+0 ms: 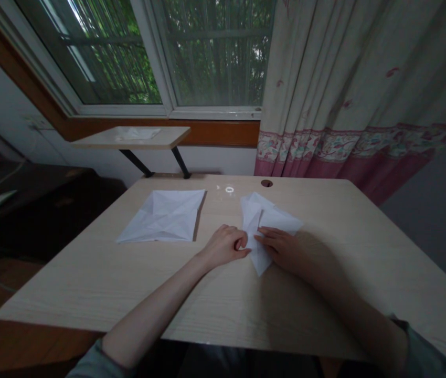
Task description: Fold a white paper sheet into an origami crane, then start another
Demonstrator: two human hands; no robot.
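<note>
On the desk lies a folded sheet of white paper [257, 260], creased into an angular shape with a point toward me. My left hand [225, 244] rests at its left edge, fingers curled and thumb against the paper. From the right, my right hand [284, 249] lies over the paper with its fingers stretched out flat, pressing on a fold. Its palm and fingers hide part of the right side. Left of my hands is a second white paper [166, 215], roughly square with crossing creases, apart from both hands.
The wooden desk [215, 304] has a cable hole [266, 183] at the back. A raised shelf [168, 137] at the back left holds another white paper [138, 133]. A curtain [325, 147] hangs behind the desk on the right, and a dark cabinet [30, 210] stands left.
</note>
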